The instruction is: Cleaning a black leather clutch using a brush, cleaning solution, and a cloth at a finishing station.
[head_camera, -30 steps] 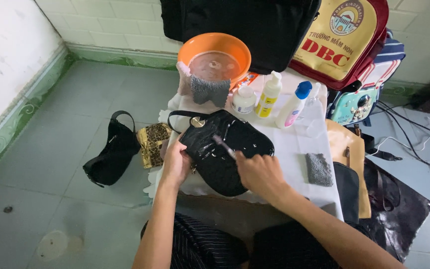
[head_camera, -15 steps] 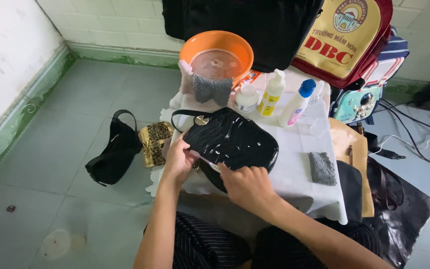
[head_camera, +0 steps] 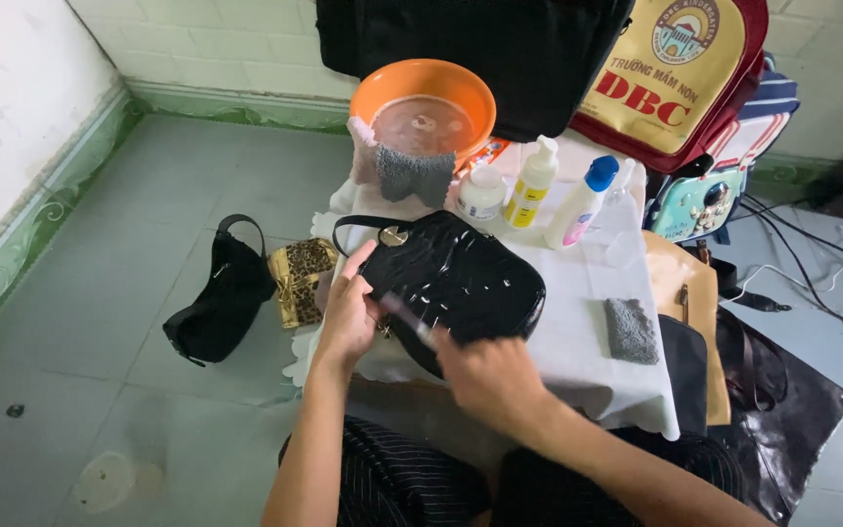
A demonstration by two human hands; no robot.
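Here, the left hand [head_camera: 348, 317] grips the glossy black handbag [head_camera: 461, 283], fingers curled on its near-left edge. The right hand [head_camera: 485, 376] pinches a thin brush [head_camera: 407, 317], blurred, whose tip lies beside the left fingers.

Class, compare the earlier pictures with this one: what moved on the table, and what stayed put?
The glossy black handbag was turned from upright to lying flat. The left hand stays on its edge; the right hand slid lower with a thin brush-like tool. The orange basin, bottles and grey cloth stayed.

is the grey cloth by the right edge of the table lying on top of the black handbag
No, the small grey cloth lies on the white tablecloth, apart from the glossy black handbag to its left.
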